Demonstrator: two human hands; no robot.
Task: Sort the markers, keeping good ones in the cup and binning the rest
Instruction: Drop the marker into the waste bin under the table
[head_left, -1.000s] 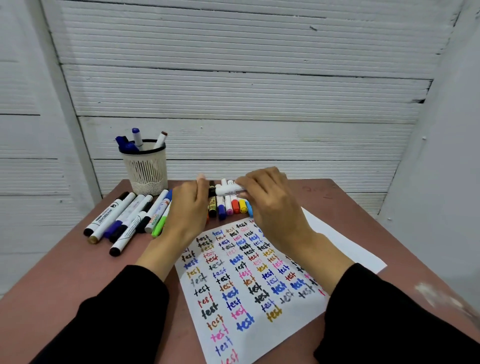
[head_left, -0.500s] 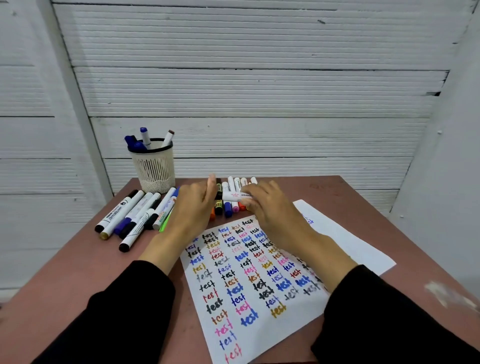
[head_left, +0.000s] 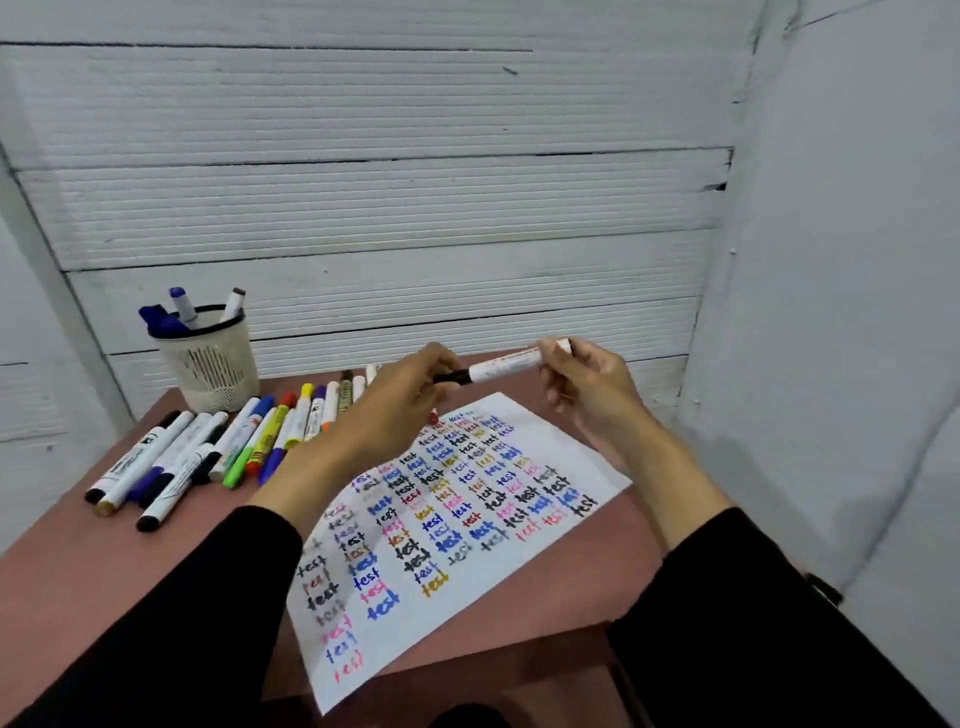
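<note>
I hold a white marker (head_left: 503, 365) level above the paper (head_left: 467, 525), my left hand (head_left: 400, 410) pinching its black cap end, my right hand (head_left: 587, 384) gripping the other end. To my left, loose markers (head_left: 208, 457) lie in a fan on the bench (head_left: 104, 561), just before the mesh cup (head_left: 210, 364) at the back corner, which holds a few. The wall runs close behind; the bench's right edge lies just past the paper.
</note>
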